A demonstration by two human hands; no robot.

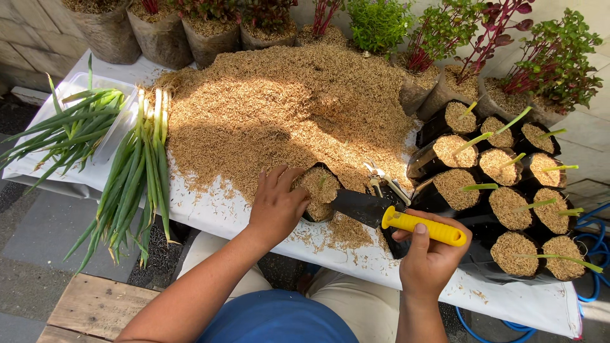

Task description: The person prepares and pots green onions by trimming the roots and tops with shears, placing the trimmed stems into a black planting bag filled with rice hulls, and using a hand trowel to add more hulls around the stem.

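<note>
My left hand [277, 204] rests on a small black grow bag [319, 185] filled with rice husks, fingers over its rim and on the husk surface. My right hand [431, 257] grips the yellow handle of a garden trowel [382, 213], whose dark blade points left toward that bag. A big heap of rice husks [286, 108] covers the white sheet [527, 303] behind the bag. A pair of scissors [383, 180] lies just right of the bag, beside the trowel blade.
Several filled black bags [508, 178], each with a green stalk, cluster at the right. Bundles of spring onions [136, 171] lie at the left, more on a clear tray [73, 124]. Potted plants [445, 32] line the back. A blue hose [594, 244] coils at the right.
</note>
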